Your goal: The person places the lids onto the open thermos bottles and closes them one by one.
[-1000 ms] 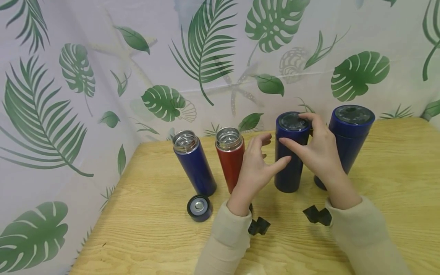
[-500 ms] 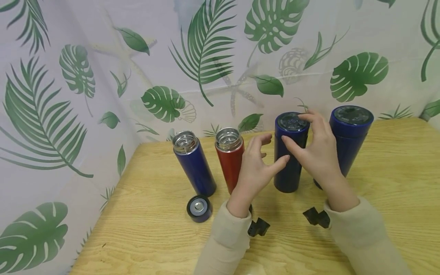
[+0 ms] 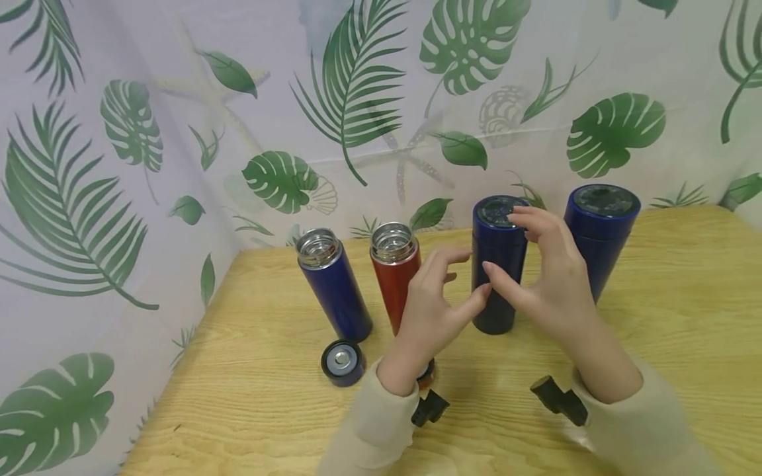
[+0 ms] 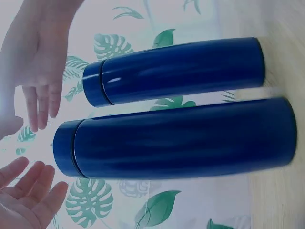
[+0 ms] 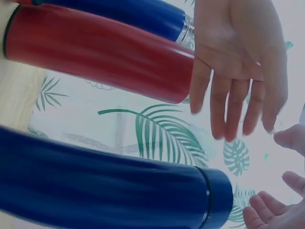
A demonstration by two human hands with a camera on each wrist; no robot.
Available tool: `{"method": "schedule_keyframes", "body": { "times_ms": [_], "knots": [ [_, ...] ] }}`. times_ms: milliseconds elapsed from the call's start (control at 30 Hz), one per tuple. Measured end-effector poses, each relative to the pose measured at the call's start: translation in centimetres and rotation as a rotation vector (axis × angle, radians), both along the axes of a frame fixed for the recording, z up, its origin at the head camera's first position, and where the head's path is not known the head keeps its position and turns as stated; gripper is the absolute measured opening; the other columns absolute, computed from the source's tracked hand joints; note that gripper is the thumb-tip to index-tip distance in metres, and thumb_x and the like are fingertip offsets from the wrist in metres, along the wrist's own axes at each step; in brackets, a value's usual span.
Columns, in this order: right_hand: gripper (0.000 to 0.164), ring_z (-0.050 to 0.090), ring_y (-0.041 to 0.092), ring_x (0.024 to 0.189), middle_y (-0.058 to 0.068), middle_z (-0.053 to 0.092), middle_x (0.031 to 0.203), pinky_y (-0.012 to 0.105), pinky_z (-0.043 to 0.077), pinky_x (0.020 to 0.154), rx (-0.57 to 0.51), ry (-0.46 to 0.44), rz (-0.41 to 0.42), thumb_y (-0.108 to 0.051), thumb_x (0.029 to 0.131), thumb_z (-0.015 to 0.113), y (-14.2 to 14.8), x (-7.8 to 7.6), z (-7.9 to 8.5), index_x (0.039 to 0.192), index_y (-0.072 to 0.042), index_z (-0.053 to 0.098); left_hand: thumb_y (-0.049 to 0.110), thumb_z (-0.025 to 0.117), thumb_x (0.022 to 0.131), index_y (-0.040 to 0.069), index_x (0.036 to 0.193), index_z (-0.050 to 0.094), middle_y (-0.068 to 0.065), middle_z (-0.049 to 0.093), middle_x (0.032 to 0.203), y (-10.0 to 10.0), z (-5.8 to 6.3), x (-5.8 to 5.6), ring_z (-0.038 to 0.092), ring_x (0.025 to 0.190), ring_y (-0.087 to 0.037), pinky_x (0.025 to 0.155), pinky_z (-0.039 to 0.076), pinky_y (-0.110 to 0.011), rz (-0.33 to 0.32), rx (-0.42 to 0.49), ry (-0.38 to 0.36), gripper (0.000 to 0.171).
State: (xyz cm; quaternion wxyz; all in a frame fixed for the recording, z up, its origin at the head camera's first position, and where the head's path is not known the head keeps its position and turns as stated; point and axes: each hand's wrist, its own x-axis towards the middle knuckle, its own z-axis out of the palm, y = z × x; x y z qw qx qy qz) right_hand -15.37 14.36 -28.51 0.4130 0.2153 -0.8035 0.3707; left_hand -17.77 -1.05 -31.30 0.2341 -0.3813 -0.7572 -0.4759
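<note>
My left hand (image 3: 431, 307) and right hand (image 3: 553, 284) are held up in front of a lidded blue thermos (image 3: 494, 248), fingers curved with nothing between them. Their thumb tips come close together and overlap its body in the head view. In the left wrist view both hands lie to the lid side, apart from that thermos (image 4: 181, 138). A second lidded blue thermos (image 3: 598, 254) stands to the right, partly behind my right hand. An uncapped red thermos (image 3: 394, 277) stands just behind my left hand, steel mouth showing. Left of it is an uncapped blue thermos (image 3: 336, 294).
A blue lid (image 3: 343, 363) lies underside up before the uncapped blue thermos. A red lid (image 3: 426, 375) is partly hidden by my left wrist. Everything stands on a wooden table (image 3: 256, 410), with a leaf-print cloth (image 3: 381, 165) behind. Small black devices (image 3: 430, 408) sit at my wrists.
Both hands have drawn slightly back and down, away from the lidded thermos's top; the thumbs are closer together. The thermoses and the blue lid stay in place; the red lid shows more now.
</note>
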Motion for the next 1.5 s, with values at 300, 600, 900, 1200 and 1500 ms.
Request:
{"method": "schedule_keyframes", "body": {
  "times_ms": [300,600,900,1200,1500],
  "knots": [
    [0.064,0.043,0.038,0.104,0.025,0.047,0.113,0.051,0.037,0.074,0.095,-0.021,0.019,-0.052,0.083,0.045,0.8,1.2,-0.9,0.108,0.007,0.047,0.007,0.069,0.074,-0.001,0.107,0.051,-0.012,0.053,0.106,-2.8,-0.9,0.7,0.05,0.098,-0.018,0.08,0.044,-0.023,0.015,-0.107,0.054,0.039],
    [0.063,0.042,0.038,0.106,0.024,0.045,0.116,0.05,0.037,0.076,0.108,-0.069,0.061,-0.052,0.083,0.046,0.6,1.1,-1.3,0.107,0.006,0.048,0.007,0.068,0.075,0.0,0.109,0.048,-0.011,0.051,0.107,-5.1,-1.1,1.1,0.051,0.094,-0.02,0.08,0.046,-0.029,0.045,-0.145,-0.014,0.04],
    [0.046,0.043,0.035,0.108,0.021,0.044,0.119,0.048,0.038,0.079,0.077,-0.146,0.094,-0.01,0.07,0.072,-0.5,0.9,-1.2,0.108,0.004,0.05,0.007,0.068,0.075,-0.004,0.107,0.05,-0.012,0.052,0.105,-6.5,-0.9,0.7,0.054,0.092,-0.024,0.073,0.048,-0.032,0.09,-0.108,-0.001,0.039],
    [0.046,0.04,0.033,0.111,0.018,0.044,0.119,0.049,0.036,0.086,0.063,-0.237,0.106,-0.003,0.067,0.074,-1.9,0.2,-1.3,0.107,0.002,0.052,0.005,0.067,0.074,-0.006,0.105,0.051,-0.015,0.054,0.104,-7.7,-0.9,0.5,0.053,0.095,-0.022,0.072,0.049,-0.034,0.116,-0.081,0.027,0.037],
    [0.048,0.04,0.033,0.111,0.02,0.043,0.118,0.049,0.036,0.087,0.043,-0.261,0.126,-0.003,0.067,0.074,-3.0,-0.4,-1.1,0.108,0.004,0.05,0.006,0.069,0.072,-0.004,0.103,0.052,-0.014,0.056,0.102,-8.3,-0.9,0.2,0.053,0.093,-0.021,0.068,0.049,-0.031,0.153,-0.09,0.07,0.037]
  ]
}}
